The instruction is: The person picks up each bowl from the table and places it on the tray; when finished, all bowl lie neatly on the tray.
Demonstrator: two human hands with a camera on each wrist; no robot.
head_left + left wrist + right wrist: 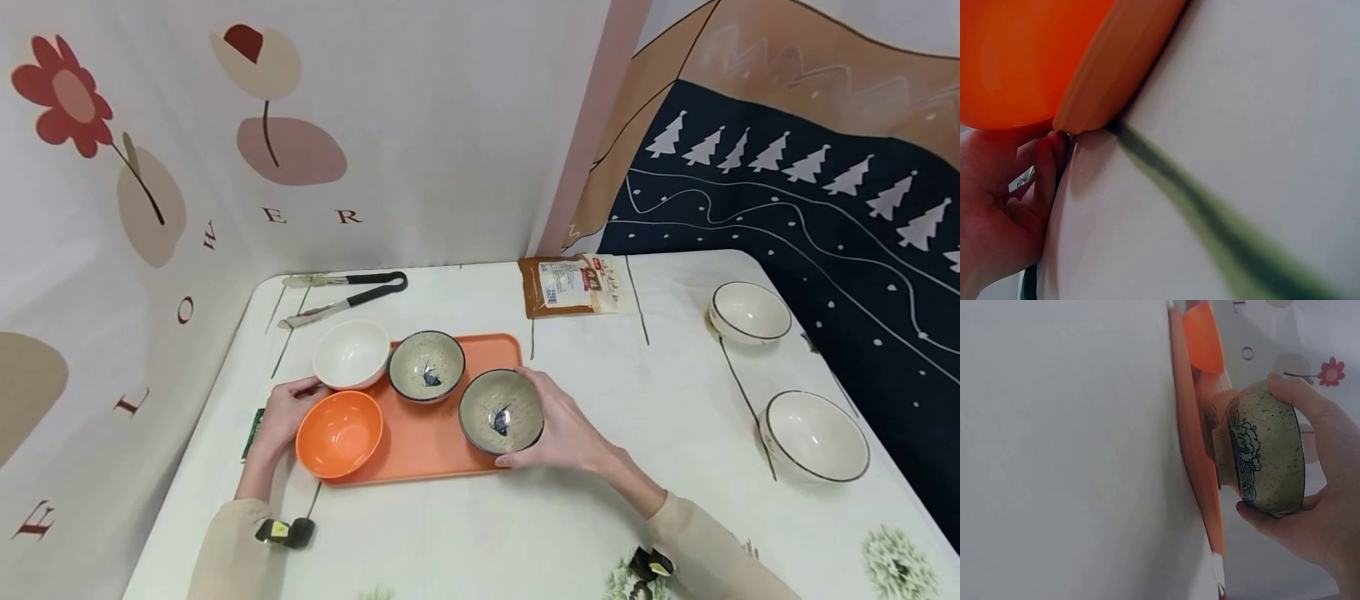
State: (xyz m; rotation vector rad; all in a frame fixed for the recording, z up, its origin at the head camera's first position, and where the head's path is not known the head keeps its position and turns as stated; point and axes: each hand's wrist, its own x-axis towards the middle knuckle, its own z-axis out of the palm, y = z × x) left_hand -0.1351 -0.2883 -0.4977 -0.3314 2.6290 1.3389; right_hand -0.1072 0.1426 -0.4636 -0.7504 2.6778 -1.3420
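My right hand (561,427) grips a speckled grey-beige bowl (495,408) with a blue fish inside, fingers and thumb around its sides. In the right wrist view this bowl (1269,450) shows a blue wave pattern and its foot close over the orange tray (1192,450). My left hand (283,417) is at the tray's left edge, beside an orange bowl (341,433) and a white bowl (351,354). In the left wrist view its bent fingers (1044,169) meet the tray edge under the orange bowl; their tips are partly hidden. A matching fish bowl (426,367) sits on the tray (420,454).
Black-handled tongs (352,296) lie behind the white bowl. A brown-and-white food packet (570,285) lies at the back. Two dark-rimmed white bowls (750,312) stand along the right side. A small green item (253,433) shows beside my left hand. Printed curtains border the table.
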